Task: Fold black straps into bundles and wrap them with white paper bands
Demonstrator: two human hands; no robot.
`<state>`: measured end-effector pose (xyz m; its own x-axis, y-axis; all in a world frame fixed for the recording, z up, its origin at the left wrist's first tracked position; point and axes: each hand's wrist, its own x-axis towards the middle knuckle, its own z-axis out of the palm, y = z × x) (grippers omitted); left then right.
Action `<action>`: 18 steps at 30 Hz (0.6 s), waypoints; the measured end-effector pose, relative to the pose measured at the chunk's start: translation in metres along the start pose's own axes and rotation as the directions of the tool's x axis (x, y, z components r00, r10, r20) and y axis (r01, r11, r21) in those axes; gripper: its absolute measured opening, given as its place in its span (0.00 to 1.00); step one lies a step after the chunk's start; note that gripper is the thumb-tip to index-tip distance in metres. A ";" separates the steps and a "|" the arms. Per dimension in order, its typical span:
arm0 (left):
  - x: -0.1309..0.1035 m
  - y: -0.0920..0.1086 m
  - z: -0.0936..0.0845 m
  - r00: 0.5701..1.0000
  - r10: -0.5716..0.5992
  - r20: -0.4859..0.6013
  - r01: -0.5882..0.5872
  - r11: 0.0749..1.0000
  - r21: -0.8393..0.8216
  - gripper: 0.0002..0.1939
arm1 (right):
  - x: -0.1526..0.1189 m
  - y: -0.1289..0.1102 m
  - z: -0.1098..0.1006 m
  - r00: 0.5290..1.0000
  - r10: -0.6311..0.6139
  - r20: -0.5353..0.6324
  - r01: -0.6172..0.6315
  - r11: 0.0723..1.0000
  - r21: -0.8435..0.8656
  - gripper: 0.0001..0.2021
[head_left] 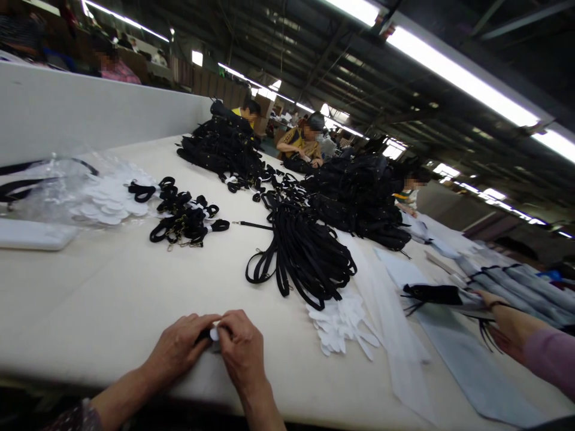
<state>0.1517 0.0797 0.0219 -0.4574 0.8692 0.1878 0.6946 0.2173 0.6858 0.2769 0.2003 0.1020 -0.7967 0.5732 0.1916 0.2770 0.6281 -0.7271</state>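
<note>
A: Left hand (pixel 179 346)?
B: Pinching a black strap piece (pixel 205 335), mostly hidden by fingers. Low over near part of white table (pixel 135 287).
A: Right hand (pixel 242 347)?
B: Fingertips closed on small white tab (pixel 214 333), right beside left hand. Tab against strap piece, between both hands. Contact under fingers: can't tell.
A: Nearby?
B: Long black straps (pixel 305 257) heaped ahead, white cutouts (pixel 344 326) at near edge of heap. Looped short straps with metal clips (pixel 184 218) to the left. Clear plastic bag (pixel 54 191) and more cutouts beyond. Dark piles farther back. Far right: lavender sleeve (pixel 550 356), another person, holding black-and-grey piece (pixel 435 294).
</note>
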 end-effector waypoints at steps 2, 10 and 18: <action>0.002 0.003 -0.003 0.999 -0.033 0.030 0.033 0.999 -0.033 0.20 | -0.004 -0.002 -0.003 0.997 0.004 -0.075 0.007 0.990 0.138 0.09; 0.006 0.020 -0.021 0.980 -0.009 0.200 0.035 0.992 -0.124 0.18 | -0.026 -0.001 -0.015 0.994 -0.015 -0.107 0.046 0.953 0.300 0.07; 0.022 0.030 -0.031 0.910 -0.143 0.388 0.339 0.796 -0.502 0.17 | -0.045 0.012 -0.017 0.954 -0.238 -0.185 0.276 0.936 0.218 0.09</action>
<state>0.1454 0.0917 0.0682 -0.3003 0.9326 -0.2001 0.1186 0.2446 0.9623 0.3253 0.1915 0.0956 -0.7264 0.4943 0.4776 -0.0778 0.6313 -0.7716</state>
